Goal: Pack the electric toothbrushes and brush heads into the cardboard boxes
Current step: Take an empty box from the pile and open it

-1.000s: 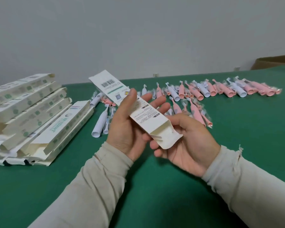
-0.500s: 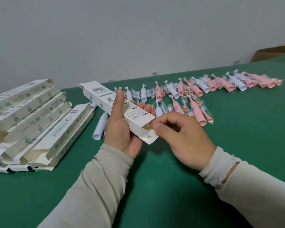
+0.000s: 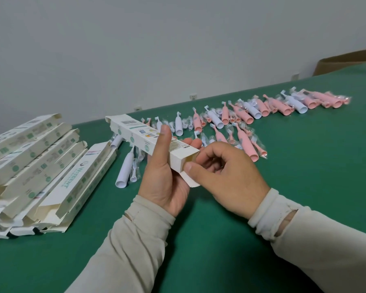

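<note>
My left hand [image 3: 163, 176] grips a long white cardboard box [image 3: 140, 136] around its middle, thumb on top. The box lies nearly level above the green table [image 3: 304, 187], its near end open. My right hand [image 3: 224, 174] is at that near end, thumb and fingers curled on the end flaps. Behind the box, a row of pink toothbrushes [image 3: 245, 142] and white toothbrushes [image 3: 215, 120] in clear wrappers runs toward the far right. One white toothbrush [image 3: 126, 168] and wrapped brush heads [image 3: 135, 172] lie left of my left hand.
A stack of flat and part-folded white boxes [image 3: 36, 166] fills the table's left side. A brown carton [image 3: 344, 62] stands beyond the far right corner. A grey wall runs behind the table.
The box has tipped from steeply tilted to nearly level and turned to show another face. My right hand moved from under the open end to folding its flaps.
</note>
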